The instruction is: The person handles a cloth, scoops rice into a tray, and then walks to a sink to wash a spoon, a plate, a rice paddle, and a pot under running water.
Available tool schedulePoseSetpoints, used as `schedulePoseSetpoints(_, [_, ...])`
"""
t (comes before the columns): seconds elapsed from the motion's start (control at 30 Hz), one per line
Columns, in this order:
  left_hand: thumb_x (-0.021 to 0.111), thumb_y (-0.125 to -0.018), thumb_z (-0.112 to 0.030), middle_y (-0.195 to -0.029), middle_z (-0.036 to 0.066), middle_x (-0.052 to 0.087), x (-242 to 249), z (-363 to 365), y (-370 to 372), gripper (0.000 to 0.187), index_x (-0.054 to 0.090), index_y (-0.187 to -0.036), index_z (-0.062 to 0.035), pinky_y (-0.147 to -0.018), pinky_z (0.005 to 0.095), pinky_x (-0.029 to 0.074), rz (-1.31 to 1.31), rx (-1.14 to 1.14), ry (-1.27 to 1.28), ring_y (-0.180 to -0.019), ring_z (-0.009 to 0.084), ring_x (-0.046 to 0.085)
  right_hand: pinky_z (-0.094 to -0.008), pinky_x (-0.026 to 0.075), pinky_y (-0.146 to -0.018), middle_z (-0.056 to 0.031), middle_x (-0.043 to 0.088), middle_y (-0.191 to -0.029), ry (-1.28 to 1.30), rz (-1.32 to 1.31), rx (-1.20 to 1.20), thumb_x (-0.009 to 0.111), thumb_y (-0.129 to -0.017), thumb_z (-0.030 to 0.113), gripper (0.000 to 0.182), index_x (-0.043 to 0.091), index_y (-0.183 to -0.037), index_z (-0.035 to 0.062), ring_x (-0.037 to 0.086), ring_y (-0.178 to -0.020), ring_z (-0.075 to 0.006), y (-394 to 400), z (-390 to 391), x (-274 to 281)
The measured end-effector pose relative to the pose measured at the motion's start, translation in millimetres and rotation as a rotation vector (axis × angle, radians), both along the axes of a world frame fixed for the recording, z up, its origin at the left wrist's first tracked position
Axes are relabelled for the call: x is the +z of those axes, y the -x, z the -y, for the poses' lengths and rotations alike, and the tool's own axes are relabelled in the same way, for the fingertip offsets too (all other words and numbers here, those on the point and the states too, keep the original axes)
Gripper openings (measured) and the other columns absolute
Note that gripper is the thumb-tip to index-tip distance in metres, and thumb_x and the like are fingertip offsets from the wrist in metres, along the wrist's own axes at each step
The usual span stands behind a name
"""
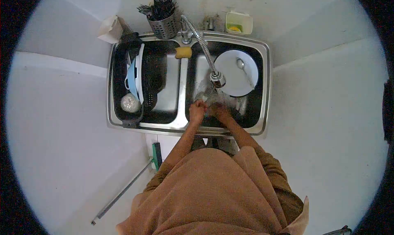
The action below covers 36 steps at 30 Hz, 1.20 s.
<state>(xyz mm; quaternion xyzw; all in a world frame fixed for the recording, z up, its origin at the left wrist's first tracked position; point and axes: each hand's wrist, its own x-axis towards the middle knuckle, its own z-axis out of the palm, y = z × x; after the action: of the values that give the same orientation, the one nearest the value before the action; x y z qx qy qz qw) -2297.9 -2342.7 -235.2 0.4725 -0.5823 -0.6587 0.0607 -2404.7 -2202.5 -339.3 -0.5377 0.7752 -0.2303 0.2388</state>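
Both my hands are low in the right basin of the steel sink [183, 107], under the running faucet [217, 80]. My left hand [198, 111] has its fingers curled in around something pale or clear at the fingertips, too small and blurred to name. Close beside it, my right hand [219, 112] is smeared by motion and splashing water, so its fingers do not show. To the right of the faucet head, a white plate [228, 77] lies in the basin with a metal spoon [245, 73] on it.
A black dish rack [132, 123] in the left basin holds a white plate, a blue item and a clear glass [130, 103]. A yellow sponge [183, 52] sits on the divider. Behind stand a cutlery holder [165, 27] and a pale tub [239, 22]. A green-headed brush [156, 156] leans below left.
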Motion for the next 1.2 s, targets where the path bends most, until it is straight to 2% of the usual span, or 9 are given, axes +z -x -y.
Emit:
schedulePoseSetpoints(0.2, [0.046,-0.090,-0.021,-0.063,0.006,0.057,41,-7,-10,0.021,0.055,-0.091,-0.0022,-0.046,0.0260,0.045,-0.110,0.169,-0.270,-0.055,0.0123,0.054,-0.0422,0.040,-0.087,-0.0214,0.051,-0.112,-0.695,0.181,-0.008,0.057,-0.075,0.025,0.047,0.048,-0.115,0.0021,0.048,-0.106,-0.0334,-5,39,6])
schedulePoseSetpoints(0.27, [0.049,-0.084,-0.011,-0.069,0.008,0.057,30,-6,-15,0.011,0.054,-0.087,-0.0027,-0.049,0.0291,0.048,-0.076,0.142,-0.182,-0.058,0.0151,0.056,-0.0429,0.043,-0.082,-0.0220,0.054,-0.105,-0.254,-0.195,-0.037,0.059,-0.073,0.024,0.046,0.048,-0.112,0.0009,0.053,-0.097,-0.0357,-14,28,-4])
schedulePoseSetpoints(0.33, [0.050,-0.083,-0.011,-0.070,0.011,0.058,12,-6,-16,0.010,0.054,-0.087,-0.0023,-0.052,0.0341,0.049,-0.002,0.071,0.030,-0.059,0.0210,0.058,-0.0436,0.045,-0.077,-0.0227,0.055,-0.100,-0.037,-0.182,-0.173,0.060,-0.073,0.021,0.043,0.049,-0.109,0.0000,0.055,-0.089,-0.0380,-14,23,2])
schedulePoseSetpoints(0.5, [0.050,-0.080,-0.016,-0.070,0.022,0.058,-10,-12,-13,0.020,0.055,-0.087,0.0011,-0.061,0.0471,0.045,0.120,-0.096,0.611,-0.069,0.0396,0.058,-0.0451,0.045,-0.070,-0.0233,0.053,-0.097,-0.009,0.230,-0.532,0.058,-0.075,0.013,0.029,0.049,-0.099,-0.0006,0.053,-0.087,-0.0399,-18,58,157])
schedulePoseSetpoints(0.6, [0.051,-0.078,-0.015,-0.073,0.024,0.058,24,-13,0,0.018,0.056,-0.085,0.0009,-0.064,0.0478,0.045,0.189,-0.073,0.580,-0.074,0.0414,0.056,-0.0450,0.045,-0.068,-0.0207,0.052,-0.094,0.230,-0.143,-0.292,0.058,-0.073,0.010,0.026,0.051,-0.097,0.0015,0.052,-0.086,-0.0383,-28,58,129])
schedulePoseSetpoints(0.8, [0.054,-0.073,-0.015,-0.075,0.023,0.059,28,0,-6,0.018,0.059,-0.082,0.0009,-0.064,0.0452,0.046,0.249,-0.174,0.559,-0.074,0.0398,0.057,-0.0435,0.046,-0.069,-0.0172,0.052,-0.090,-0.108,-0.033,-0.260,0.058,-0.071,0.009,0.025,0.056,-0.095,0.0061,0.053,-0.084,-0.0364,-17,87,150])
schedulePoseSetpoints(0.9, [0.055,-0.071,-0.012,-0.074,0.022,0.059,55,4,-8,0.016,0.059,-0.079,0.0008,-0.063,0.0445,0.046,0.120,-0.042,0.406,-0.071,0.0391,0.058,-0.0433,0.046,-0.070,-0.0160,0.053,-0.092,0.151,-0.010,-0.100,0.060,-0.069,0.011,0.027,0.056,-0.096,0.0066,0.054,-0.085,-0.0352,-22,77,161])
schedulePoseSetpoints(1.0, [0.054,-0.070,-0.011,-0.072,0.022,0.059,-19,-6,-18,0.014,0.060,-0.078,-0.0008,-0.061,0.0441,0.046,-0.135,-0.020,0.563,-0.068,0.0393,0.057,-0.0427,0.047,-0.071,-0.0157,0.053,-0.094,-0.083,-0.005,-0.208,0.061,-0.067,0.010,0.030,0.056,-0.096,0.0062,0.055,-0.088,-0.0343,-7,90,164])
schedulePoseSetpoints(1.2, [0.053,-0.072,-0.013,-0.069,0.021,0.059,16,-1,-20,0.015,0.060,-0.078,0.0001,-0.061,0.0442,0.045,0.104,-0.108,0.525,-0.066,0.0392,0.057,-0.0456,0.046,-0.072,-0.0180,0.055,-0.094,0.220,-0.091,-0.113,0.059,-0.068,0.007,0.033,0.054,-0.101,0.0049,0.055,-0.085,-0.0367,-29,68,136])
